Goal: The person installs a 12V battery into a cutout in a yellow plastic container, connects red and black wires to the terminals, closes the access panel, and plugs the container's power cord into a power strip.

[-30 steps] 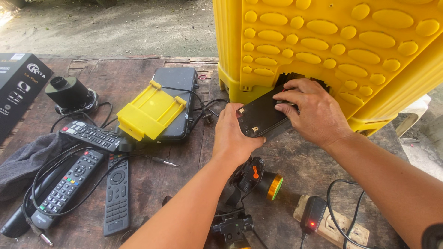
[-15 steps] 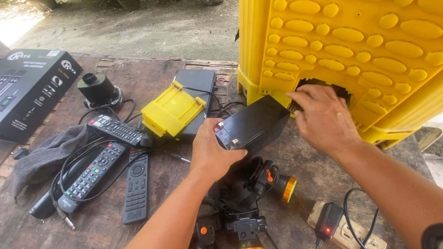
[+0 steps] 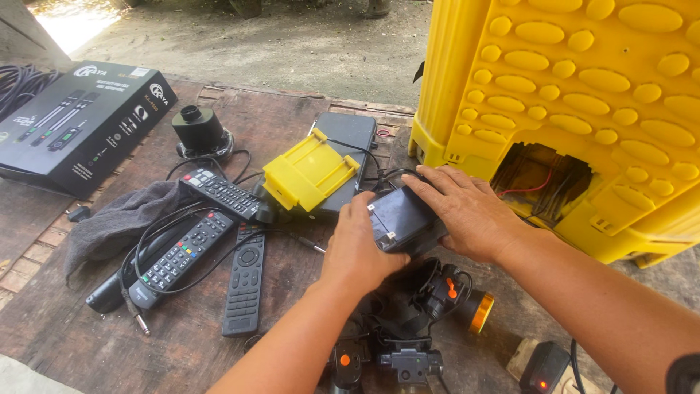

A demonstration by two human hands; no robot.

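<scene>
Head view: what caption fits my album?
Both hands, left and right, hold a black battery beside a yellow tank.

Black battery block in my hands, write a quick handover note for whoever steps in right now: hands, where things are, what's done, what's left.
Left hand: grips the near end of the black battery block.
Right hand: lies flat on its top and far side.
The block is out of the yellow tank, held above the wooden table and the headlamps.
The open compartment in the tank's base shows loose red and black wires.
Done: block out of the compartment.
Left: block not yet set down; compartment open, and its yellow cover lies on the table.
</scene>
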